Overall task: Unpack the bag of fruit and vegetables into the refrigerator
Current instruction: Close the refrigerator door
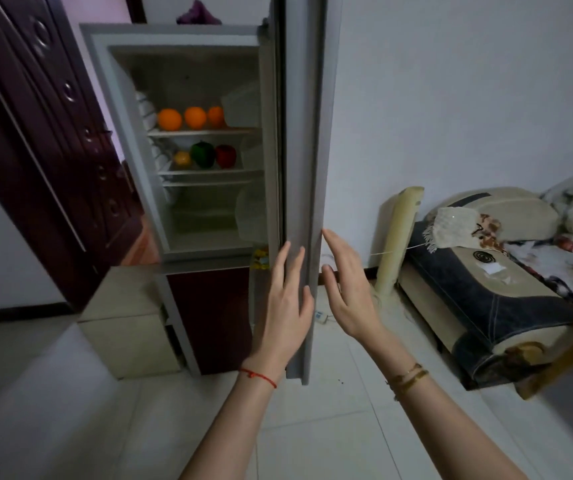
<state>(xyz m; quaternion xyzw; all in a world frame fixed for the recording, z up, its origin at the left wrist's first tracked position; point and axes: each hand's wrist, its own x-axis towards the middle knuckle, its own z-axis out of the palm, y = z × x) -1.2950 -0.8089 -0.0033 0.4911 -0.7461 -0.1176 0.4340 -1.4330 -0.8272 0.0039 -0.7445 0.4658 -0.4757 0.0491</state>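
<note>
The refrigerator (pixel 177 39) stands open, its grey door (pixel 304 133) swung out edge-on toward me. Three oranges (pixel 195 117) sit on the upper shelf. On the shelf below are a yellow pepper (pixel 182 158), a green pepper (pixel 203 154) and a red pepper (pixel 225 155). My left hand (pixel 287 299) lies flat with spread fingers against the inner side of the door's edge. My right hand (pixel 347 285) is open beside the door's outer side, fingertips near its edge. Neither hand holds anything. No bag is in view.
A dark wooden wardrobe (pixel 36 133) stands left of the refrigerator. A beige box (pixel 126 320) sits on the floor at its foot. A sofa (pixel 486 289) with cushions and blankets fills the right side. A purple thing (pixel 197 13) lies on top of the refrigerator.
</note>
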